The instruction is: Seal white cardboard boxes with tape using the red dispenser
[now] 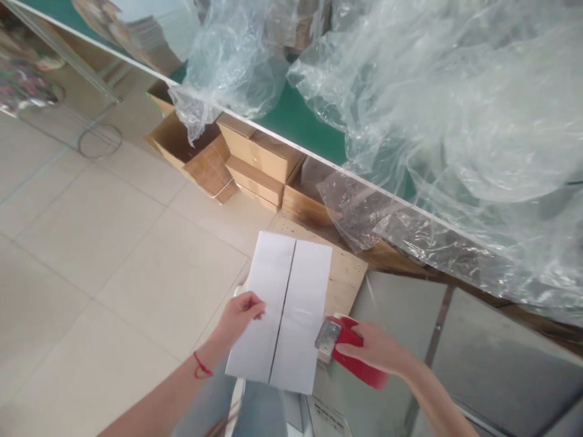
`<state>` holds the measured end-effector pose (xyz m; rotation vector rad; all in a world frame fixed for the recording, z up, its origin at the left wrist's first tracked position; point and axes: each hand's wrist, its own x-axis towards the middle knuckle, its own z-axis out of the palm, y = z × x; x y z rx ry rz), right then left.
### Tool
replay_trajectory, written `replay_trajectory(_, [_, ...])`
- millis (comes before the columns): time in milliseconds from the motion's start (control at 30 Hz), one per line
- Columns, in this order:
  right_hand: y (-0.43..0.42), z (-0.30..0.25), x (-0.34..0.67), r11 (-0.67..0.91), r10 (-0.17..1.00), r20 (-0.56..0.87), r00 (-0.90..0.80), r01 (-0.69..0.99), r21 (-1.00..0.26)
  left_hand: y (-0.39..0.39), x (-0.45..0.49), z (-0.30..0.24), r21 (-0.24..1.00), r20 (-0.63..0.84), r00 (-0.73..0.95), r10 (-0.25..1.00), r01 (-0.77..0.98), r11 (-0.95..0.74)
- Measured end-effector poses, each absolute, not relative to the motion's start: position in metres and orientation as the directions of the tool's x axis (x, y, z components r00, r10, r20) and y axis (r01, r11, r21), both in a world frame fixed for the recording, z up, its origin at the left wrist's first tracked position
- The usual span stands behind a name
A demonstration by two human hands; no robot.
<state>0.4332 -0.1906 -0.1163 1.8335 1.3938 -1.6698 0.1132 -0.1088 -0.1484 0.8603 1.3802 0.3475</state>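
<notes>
Your left hand [239,315] is closed on the left edge of the white carton [285,315], its fingertips bent together onto the left flap; a red string bracelet [200,366] circles that wrist. Your right hand [376,347] is wrapped tight around the red tape dispenser [353,358], whose metal head [327,337] touches the carton's right edge near the close end. The carton lies between your hands, its two flaps shut with a dark seam running from near to far down the middle. It rests on a wooden board [346,273] that shows past its far right corner. Beyond the board, brown cardboard boxes [259,164] are stacked on the floor under the edge of a green table [300,118]. Crumpled clear plastic sheeting [455,109] covers the table and hangs over its near edge on the right. Pale floor tiles [91,243] spread out to the left.
</notes>
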Motion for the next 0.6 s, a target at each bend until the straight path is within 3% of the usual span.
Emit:
replay_trajectory(167, [-0.196, -0.131, 0.470, -0.561, 0.330, -0.943, -0.044, 0.794, -0.234, -0.059, -0.006, -0.172, 0.737, -0.633, -0.050, 0.773, 0.265, 0.621])
replay_trajectory(600, [-0.184, -0.146, 0.461, -0.638, 0.235, -0.972, -0.009, 0.753, -0.161, -0.058, -0.067, -0.195, 0.711, -0.649, -0.089, 0.755, 0.282, 0.644])
